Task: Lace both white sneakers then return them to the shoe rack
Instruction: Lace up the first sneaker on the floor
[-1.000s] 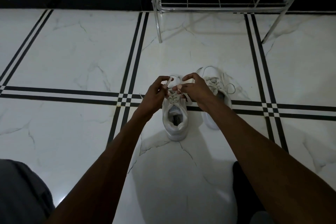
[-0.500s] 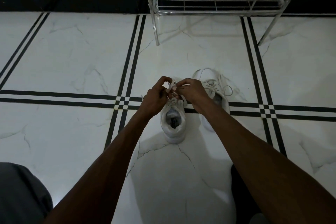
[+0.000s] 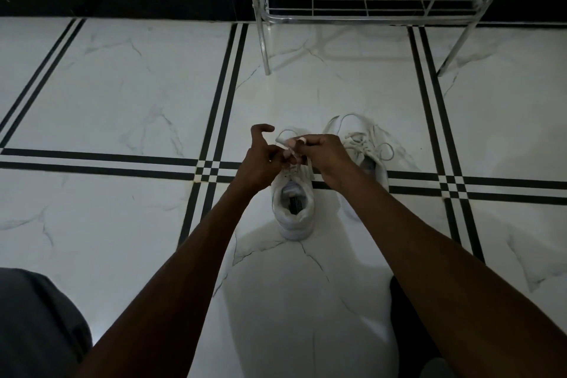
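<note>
Two white sneakers stand side by side on the tiled floor, heels toward me. Over the tongue of the near left sneaker (image 3: 294, 209) both hands meet. My left hand (image 3: 260, 159) pinches the white lace (image 3: 283, 133), with its index finger raised. My right hand (image 3: 322, 153) grips the same lace close beside it. The fingers hide the eyelets. The right sneaker (image 3: 365, 147) sits just beyond my right wrist, its laces lying in loose loops on top. The metal shoe rack (image 3: 365, 18) stands at the far wall with a bare wire shelf.
The floor is white marble tile with black double lines (image 3: 214, 169). A black skirting band (image 3: 122, 4) runs along the wall. My grey-clad knee (image 3: 33, 322) is at the bottom left, and a dark foot or leg (image 3: 408, 325) shows under my right forearm.
The hands have stayed on the left sneaker's lace and drawn closer together. My left index finger has lifted away. The view has tilted down slightly.
</note>
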A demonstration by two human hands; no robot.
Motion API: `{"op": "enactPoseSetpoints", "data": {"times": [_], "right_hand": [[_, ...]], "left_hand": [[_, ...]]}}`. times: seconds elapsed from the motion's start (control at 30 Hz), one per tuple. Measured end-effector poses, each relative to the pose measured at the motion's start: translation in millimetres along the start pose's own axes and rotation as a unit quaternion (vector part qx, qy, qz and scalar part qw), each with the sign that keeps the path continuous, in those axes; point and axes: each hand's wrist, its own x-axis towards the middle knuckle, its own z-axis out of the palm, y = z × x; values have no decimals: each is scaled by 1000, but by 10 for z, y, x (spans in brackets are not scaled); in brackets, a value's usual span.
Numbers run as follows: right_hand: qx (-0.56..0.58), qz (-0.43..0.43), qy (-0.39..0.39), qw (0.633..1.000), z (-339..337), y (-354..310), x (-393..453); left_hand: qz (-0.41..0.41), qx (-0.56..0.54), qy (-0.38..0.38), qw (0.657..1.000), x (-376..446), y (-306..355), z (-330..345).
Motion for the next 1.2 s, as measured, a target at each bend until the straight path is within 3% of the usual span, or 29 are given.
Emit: {"op": "enactPoseSetpoints", "data": {"times": [0.1, 0.17, 0.23, 0.33, 0.47, 0.53, 0.63, 0.7, 0.87, 0.97, 1.03, 1.13, 1.2], "right_hand": [[-18, -14, -23, 999, -40, 3, 12], [-139, -59, -62, 987, -91, -22, 19], [-298, -98, -74, 947, -135, -73, 34], [-428, -169, -34, 887, -118, -122, 81], [-472, -208, 66, 854, -39, -42, 88], [-452, -204, 92, 863, -13, -3, 78], [-291, -145, 102, 940, 28, -8, 50], [-203, -93, 97, 970, 52, -16, 42], [-140, -27, 51, 988, -7, -53, -20], [-143, 16, 69, 987, -166, -16, -30], [-240, 55, 95, 964, -356, 51, 20], [-333, 99, 201, 916, -451, 158, -12], [-455, 24, 247, 855, -360, 200, -66]], "left_hand": [[-48, -55, 7, 997, -27, -59, -51], [-62, -82, 17, 995, -39, -87, -60], [-73, -96, 28, 992, -51, -74, -52], [-65, -106, 32, 992, -46, -62, -37], [-53, -129, 13, 990, -79, -82, -30], [-48, -145, -2, 988, -84, -103, -50], [-25, -134, -30, 990, -67, -111, -71], [-6, -94, -27, 995, -53, -95, -70], [-6, 20, 62, 998, -31, -140, -56], [-24, 97, 100, 990, -66, -213, -94], [-26, 197, 138, 970, -149, -271, -181], [-58, 298, 155, 940, -335, -362, -279], [-66, 300, 160, 938, -414, -383, -241]]}}
